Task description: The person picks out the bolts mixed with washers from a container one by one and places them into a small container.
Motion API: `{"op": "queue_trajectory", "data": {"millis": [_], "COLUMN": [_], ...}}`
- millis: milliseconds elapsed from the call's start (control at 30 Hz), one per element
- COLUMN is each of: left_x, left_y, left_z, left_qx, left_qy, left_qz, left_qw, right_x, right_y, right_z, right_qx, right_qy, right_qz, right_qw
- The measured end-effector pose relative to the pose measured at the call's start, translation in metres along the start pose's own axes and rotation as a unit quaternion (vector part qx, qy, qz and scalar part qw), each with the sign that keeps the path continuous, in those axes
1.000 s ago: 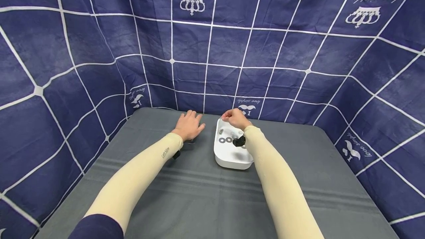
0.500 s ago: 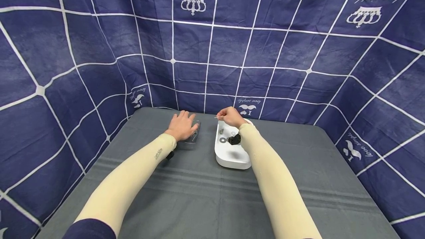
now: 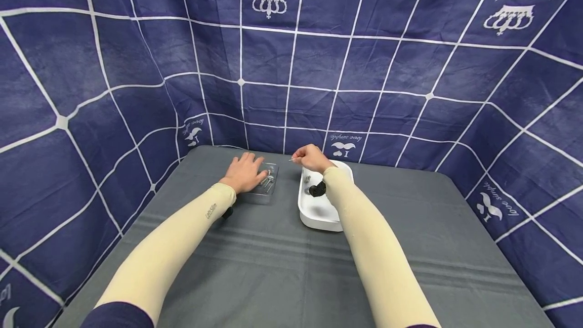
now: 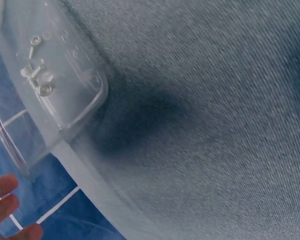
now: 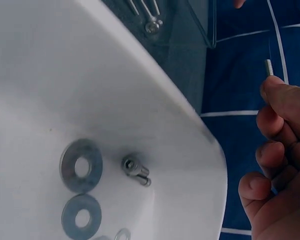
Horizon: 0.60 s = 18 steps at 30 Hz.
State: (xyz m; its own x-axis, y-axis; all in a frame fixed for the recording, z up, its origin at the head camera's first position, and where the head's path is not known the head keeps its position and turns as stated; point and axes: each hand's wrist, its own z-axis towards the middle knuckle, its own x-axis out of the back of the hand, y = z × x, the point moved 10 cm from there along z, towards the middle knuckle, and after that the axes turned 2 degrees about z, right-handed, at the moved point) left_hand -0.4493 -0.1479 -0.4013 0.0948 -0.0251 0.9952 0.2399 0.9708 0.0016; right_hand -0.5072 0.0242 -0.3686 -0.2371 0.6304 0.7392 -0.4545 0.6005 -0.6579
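Between thumb and fingertips my right hand (image 3: pixel 314 158) pinches a small screw (image 5: pixel 269 68), its threaded end sticking out. That hand is above the far left corner of a white tray (image 3: pixel 319 222). In the right wrist view the tray holds flat grey washers (image 5: pixel 94 171) and a small metal fastener (image 5: pixel 135 169). My left hand (image 3: pixel 243 173), fingers spread and fairly straight, is over a clear plastic box (image 3: pixel 258 199), hiding its left part; whether it touches the box I cannot tell. Several silvery screws (image 4: pixel 36 42) lie in the box.
A grey cloth (image 3: pixel 255 267) covers the table. Blue fabric (image 3: pixel 319 65) with white grid lines stands behind it and on both sides. The clear box is left of the tray, with a narrow strip of cloth between them.
My left hand has shifted left, and more of the clear box with its screws shows. The right hand, still pinching the screw, has moved left past the tray's edge toward the box.
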Motion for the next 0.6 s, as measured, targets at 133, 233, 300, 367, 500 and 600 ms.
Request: {"op": "queue_trajectory", "data": {"millis": [133, 233, 300, 367, 500, 600], "left_x": [-0.001, -0.001, -0.002, -0.004, -0.007, -0.008], "left_y": [-0.005, -0.012, -0.016, -0.021, -0.027, -0.029], "left_z": [-0.004, -0.006, -0.008, -0.01, -0.013, -0.014], "left_qx": [-0.002, -0.001, 0.001, 0.002, 0.004, 0.004], "left_qy": [0.01, 0.011, 0.008, 0.003, -0.005, -0.005], "left_qz": [-0.008, -0.005, -0.006, -0.006, -0.007, -0.008], "left_qw": [0.9999, 0.9999, 1.0, 1.0, 1.0, 0.9999], "right_x": [-0.006, -0.012, -0.016, -0.019, -0.025, -0.029], "right_y": [-0.004, -0.009, -0.012, -0.014, -0.016, -0.018], "right_z": [0.002, 0.005, 0.006, 0.008, 0.01, 0.012], "right_qx": [-0.003, -0.002, 0.001, 0.004, 0.007, 0.009], "right_qy": [-0.001, -0.011, -0.018, -0.021, -0.026, -0.03], "right_qz": [0.004, 0.004, 0.003, 0.006, 0.004, 0.0], "right_qw": [1.0, 0.9999, 0.9998, 0.9998, 0.9996, 0.9995]}}
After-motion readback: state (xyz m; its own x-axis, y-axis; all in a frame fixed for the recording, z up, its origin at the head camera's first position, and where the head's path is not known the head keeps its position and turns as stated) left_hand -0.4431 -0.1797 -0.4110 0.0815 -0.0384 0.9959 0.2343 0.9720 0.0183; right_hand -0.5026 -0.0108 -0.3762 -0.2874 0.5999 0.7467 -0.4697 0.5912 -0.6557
